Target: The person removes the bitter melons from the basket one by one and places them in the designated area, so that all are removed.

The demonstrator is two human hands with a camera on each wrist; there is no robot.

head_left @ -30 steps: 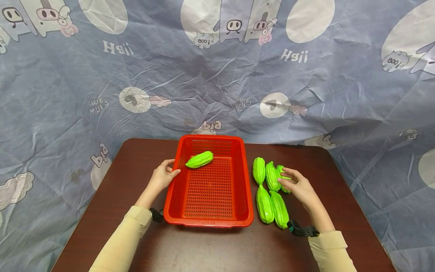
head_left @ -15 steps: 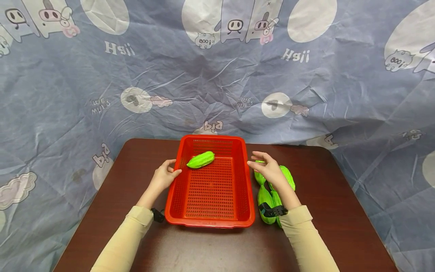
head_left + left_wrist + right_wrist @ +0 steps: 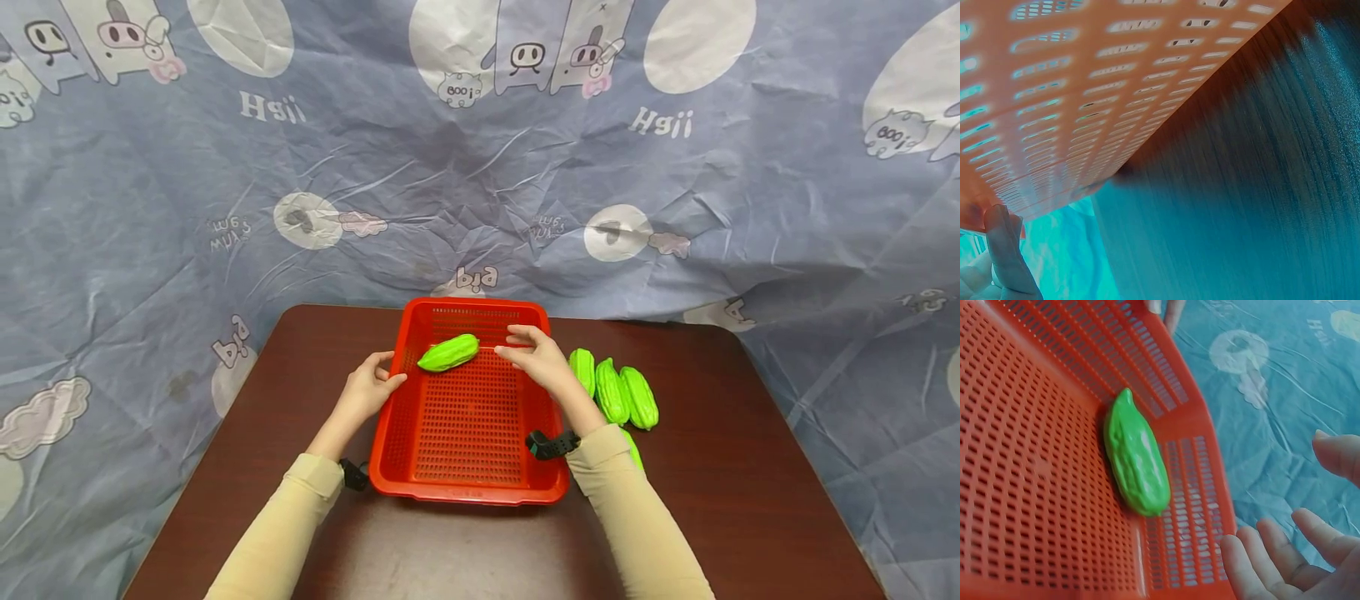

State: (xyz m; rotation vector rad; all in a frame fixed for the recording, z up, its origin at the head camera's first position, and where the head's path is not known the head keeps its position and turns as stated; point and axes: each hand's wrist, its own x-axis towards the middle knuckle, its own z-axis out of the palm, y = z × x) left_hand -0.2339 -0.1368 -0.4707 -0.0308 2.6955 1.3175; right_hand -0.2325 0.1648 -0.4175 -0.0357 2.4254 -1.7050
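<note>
A red perforated plastic basket (image 3: 468, 493) stands on the table. My left hand (image 3: 365, 390) pinches its left rim, the thumb on top; one finger (image 3: 1007, 256) shows against the basket wall in the left wrist view. Inside, near the far left corner, lies a bright green bitter melon (image 3: 448, 353), its bumpy ridges plain in the right wrist view. Over the basket's right side hovers my right hand (image 3: 542, 360), fingers spread and holding nothing. It is apart from the melon inside.
Several more green bitter melons (image 3: 612, 392) lie on the table right of the basket, some partly hidden by my right forearm. The dark brown table (image 3: 720, 467) ends at a blue patterned cloth (image 3: 450, 183) hanging behind.
From above the melons on the right, my right hand has moved left, across the basket's right rim, with nothing in it. The left hand keeps its hold on the left rim.
</note>
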